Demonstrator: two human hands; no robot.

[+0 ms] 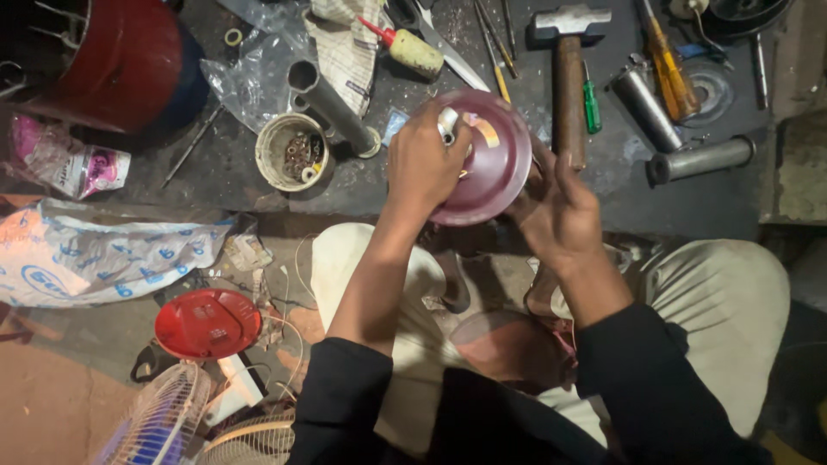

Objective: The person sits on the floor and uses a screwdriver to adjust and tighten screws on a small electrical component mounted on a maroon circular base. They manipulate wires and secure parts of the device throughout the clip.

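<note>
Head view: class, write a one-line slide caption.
Left hand and right hand grip a maroon dome-shaped cover above a tool-strewn workbench.

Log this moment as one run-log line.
left hand: on top of maroon round cover, gripping silver part | right hand: holding cover's edge | hammer: on bench beside

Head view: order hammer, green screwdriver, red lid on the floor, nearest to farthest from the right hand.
From the right hand:
1. Hammer: its wooden handle runs just above the hand, next to the fingers.
2. Green screwdriver: right of the hammer handle, higher on the bench.
3. Red lid: far left, down on the floor by the fan guards.
</note>
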